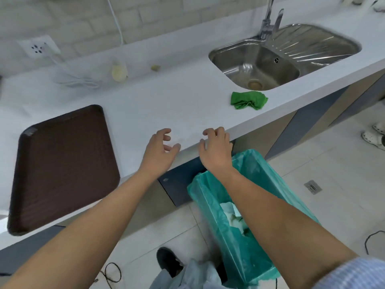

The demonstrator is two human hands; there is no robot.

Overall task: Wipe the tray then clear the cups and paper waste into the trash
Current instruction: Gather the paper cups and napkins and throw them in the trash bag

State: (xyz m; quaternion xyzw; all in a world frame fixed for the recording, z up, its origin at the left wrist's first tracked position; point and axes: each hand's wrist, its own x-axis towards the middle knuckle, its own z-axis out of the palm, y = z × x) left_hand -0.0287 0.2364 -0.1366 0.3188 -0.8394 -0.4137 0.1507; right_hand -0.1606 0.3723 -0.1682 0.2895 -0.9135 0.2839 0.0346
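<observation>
**Both grips empty at the front edge; tray bare, paper in the bin**

The left grip [160, 151] and right grip [216, 149] hover side by side over the front edge of the desk [166, 105]. The fingers of each are loosely curled and hold nothing. Whether the right fingertips touch the edge cannot be told.

The tray [62, 170] lies flat toward the left end of the desk, its near corner at the front edge. Its brown surface is bare, with no cup or paper on it. No cups are in view anywhere on the desk. The green cloth [249, 100] sits crumpled near the front edge, just in front of the sink [250, 63]. Below the front edge, under the right forearm, stands the trash bin [245, 247] lined with a green bag. White paper waste [231, 211] lies inside it.

Judged from this, wiping and clearing look nearly or wholly done.

Handling, as a judgement:
- The tray looks stiff, flat and fairly light, and its textured face should not be slippery. It is best taken by the raised rim on two opposite sides.
- The cloth is soft and limp, and a pinch on its bunched middle would lift it whole.
- The paper is light and crushable, so any stray piece needs only a loose grasp and a drop straight into the bag's mouth.
</observation>
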